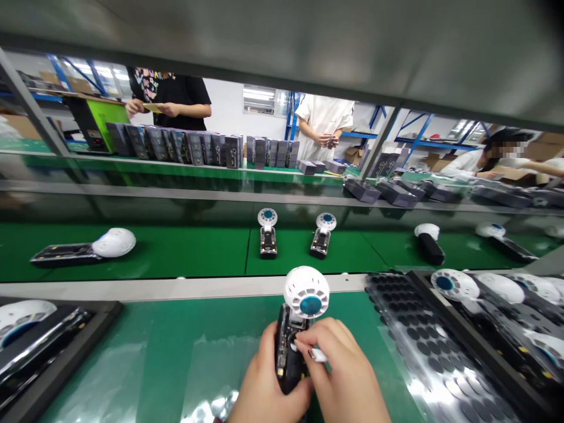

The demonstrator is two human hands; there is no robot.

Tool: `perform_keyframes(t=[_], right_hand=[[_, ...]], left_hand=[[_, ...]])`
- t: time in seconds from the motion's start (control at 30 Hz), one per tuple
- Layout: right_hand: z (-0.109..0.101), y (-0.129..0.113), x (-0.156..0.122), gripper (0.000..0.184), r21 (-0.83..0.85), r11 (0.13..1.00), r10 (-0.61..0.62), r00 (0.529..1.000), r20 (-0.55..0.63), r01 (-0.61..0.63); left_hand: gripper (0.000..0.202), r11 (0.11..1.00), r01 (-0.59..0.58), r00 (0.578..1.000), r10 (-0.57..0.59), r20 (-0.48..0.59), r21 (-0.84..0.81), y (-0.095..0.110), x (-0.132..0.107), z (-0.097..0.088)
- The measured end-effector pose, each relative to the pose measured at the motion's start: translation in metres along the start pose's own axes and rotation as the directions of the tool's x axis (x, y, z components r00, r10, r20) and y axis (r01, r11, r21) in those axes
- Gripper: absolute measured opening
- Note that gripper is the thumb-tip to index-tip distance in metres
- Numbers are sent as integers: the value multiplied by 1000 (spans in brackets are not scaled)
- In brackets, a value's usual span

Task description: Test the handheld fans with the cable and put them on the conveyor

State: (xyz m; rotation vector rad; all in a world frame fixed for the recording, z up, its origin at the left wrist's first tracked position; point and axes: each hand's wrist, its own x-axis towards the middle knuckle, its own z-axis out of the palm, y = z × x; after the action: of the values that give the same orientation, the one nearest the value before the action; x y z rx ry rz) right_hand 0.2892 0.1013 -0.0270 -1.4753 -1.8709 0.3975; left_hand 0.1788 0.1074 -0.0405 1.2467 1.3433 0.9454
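Observation:
Just in front of me, my left hand is wrapped around the black, clear-cased body of a handheld fan. Its round white head with a blue centre points up, tilted toward me. My right hand is closed, thumb and forefinger pinched against the front of the body. A small white piece with a dark tip, like a cable plug, sticks out between those fingers. By the fingertips is a dark round spot on the body; whether it is a loose disc I cannot tell.
A sheet of black round stickers lies to the right, beside a black tray of several fans. Another tray stands left. More fans lie on the green conveyor. Grey boxes line the far shelf, with co-workers behind. A panel hangs overhead.

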Motion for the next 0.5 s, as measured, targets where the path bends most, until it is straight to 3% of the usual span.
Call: perform_keyframes(t=[0.13, 0.23, 0.37, 0.5], right_hand=[[10, -1, -1, 16, 148, 984, 113, 991, -65, -103], [12, 0, 0, 12, 299, 933, 233, 969, -85, -198], [-1, 2, 2, 14, 410, 849, 376, 926, -23, -334], [-16, 5, -4, 21, 399, 841, 399, 917, -6, -364]], left_hand=[[51, 1000, -3, 1000, 2, -17, -30, 0, 0, 1], [53, 999, 1, 999, 1, 37, -52, -1, 2, -1], [57, 995, 55, 993, -46, 112, -80, -2, 3, -8], [56, 928, 208, 956, -126, 265, -310, -3, 5, -14]])
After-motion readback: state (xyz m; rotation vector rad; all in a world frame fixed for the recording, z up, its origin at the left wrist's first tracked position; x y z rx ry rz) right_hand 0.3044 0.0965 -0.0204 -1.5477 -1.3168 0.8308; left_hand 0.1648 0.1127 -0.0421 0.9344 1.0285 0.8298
